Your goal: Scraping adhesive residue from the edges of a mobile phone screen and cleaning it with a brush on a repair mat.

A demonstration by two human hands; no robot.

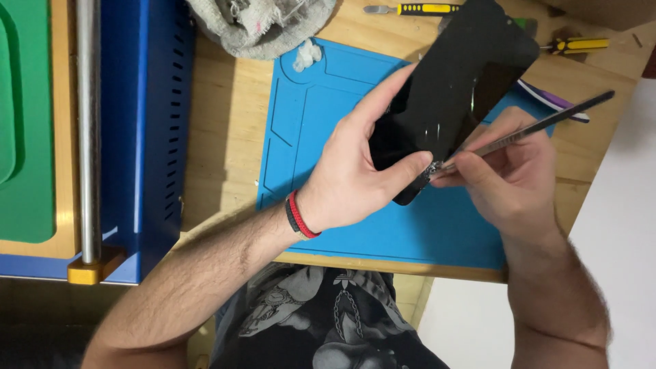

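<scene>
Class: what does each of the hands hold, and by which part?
Left hand grips the black phone by its lower end; right hand pinches metal tweezers near their tips.

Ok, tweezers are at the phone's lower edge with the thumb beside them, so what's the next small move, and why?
Probably lift the tweezers gently away from the edge. Their tips meet a small silvery scrap at the black phone's lower edge, right beside the left hand's thumb, which steadies the phone. The right hand holds them at a shallow angle.
</scene>
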